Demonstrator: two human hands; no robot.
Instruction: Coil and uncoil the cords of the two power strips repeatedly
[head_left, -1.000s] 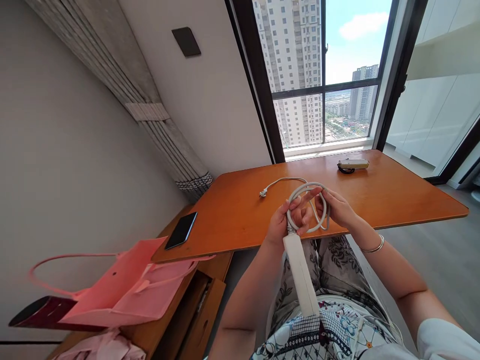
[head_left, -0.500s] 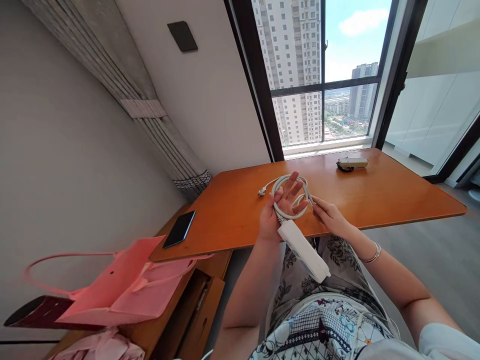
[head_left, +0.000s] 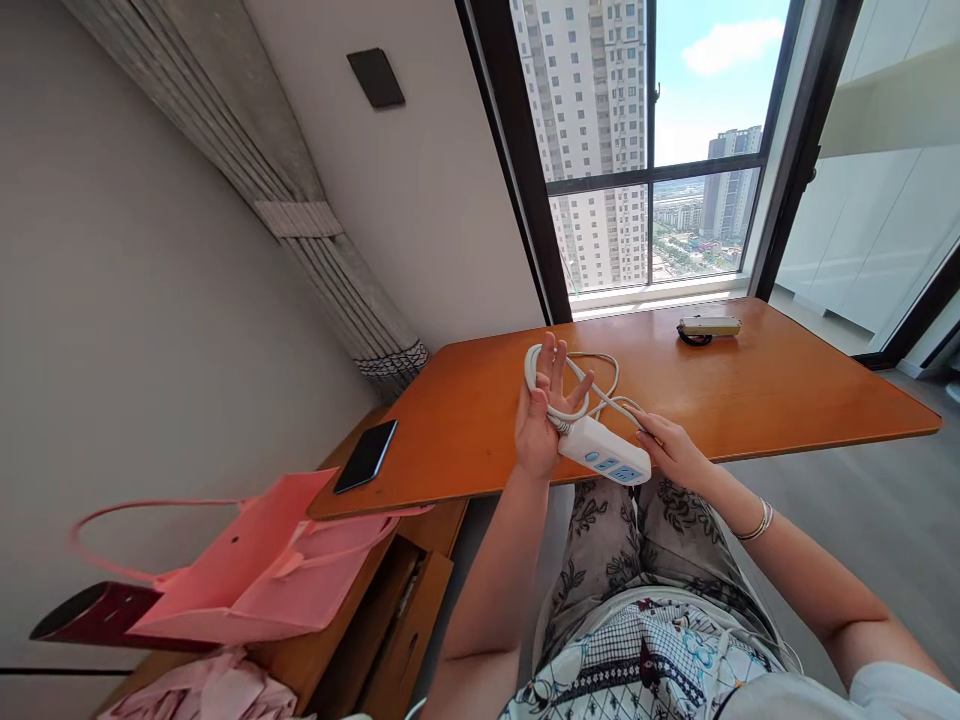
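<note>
My left hand (head_left: 541, 420) is raised above the near edge of the orange table (head_left: 750, 390), fingers stretched up, with the white cable (head_left: 559, 385) looped around them. The white power strip (head_left: 604, 451) hangs from that cable just right of the palm, its blue sockets facing me. My right hand (head_left: 670, 447) pinches the cable's free run beside the strip's right end, fingers closed on it.
A black phone (head_left: 365, 455) lies on the table's left corner. A small cream device with a black cord (head_left: 708, 328) sits near the window. A pink bag (head_left: 255, 565) rests on the lower wooden unit at left. My patterned lap is below.
The cable has been wound tighter round my left hand, which rose and shifted left. The power strip swung up from hanging over my lap to beside the palm.
</note>
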